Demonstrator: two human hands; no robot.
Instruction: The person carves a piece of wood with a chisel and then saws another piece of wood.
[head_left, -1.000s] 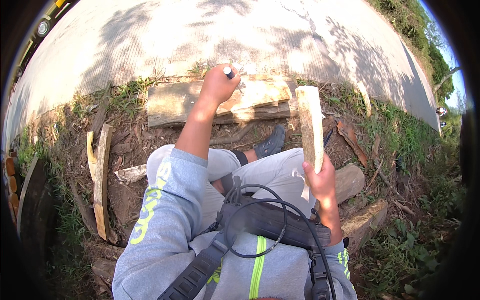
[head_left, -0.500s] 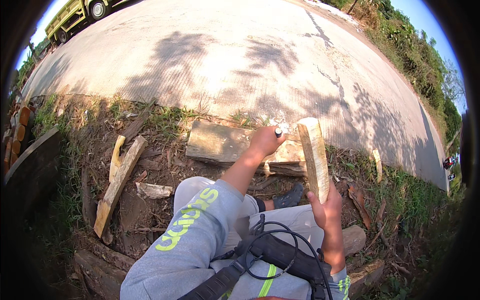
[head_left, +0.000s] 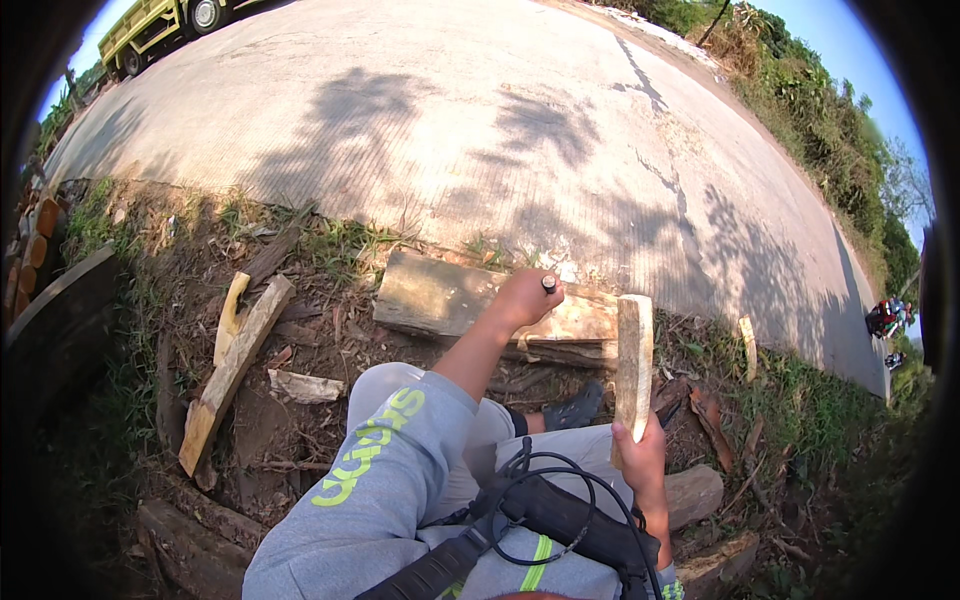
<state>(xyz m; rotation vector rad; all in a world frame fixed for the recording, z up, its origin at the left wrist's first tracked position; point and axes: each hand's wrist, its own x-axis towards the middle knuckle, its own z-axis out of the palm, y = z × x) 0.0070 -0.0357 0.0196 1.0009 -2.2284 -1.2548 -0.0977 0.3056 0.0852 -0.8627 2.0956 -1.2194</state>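
L hand [head_left: 522,298] fisted on dark tool handle [head_left: 548,284], now lowered over plank [head_left: 450,300]; R hand [head_left: 640,455] gripping upright wood billet [head_left: 634,360], unchanged w/ stroke pending.

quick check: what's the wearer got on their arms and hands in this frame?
Left arm wears a grey long sleeve with lime-green lettering, pushed up to the elbow. Left hand and right hand are bare: no gloves, and no watch or rings that I can make out. Black strap and coiled black cable sit at the chest.
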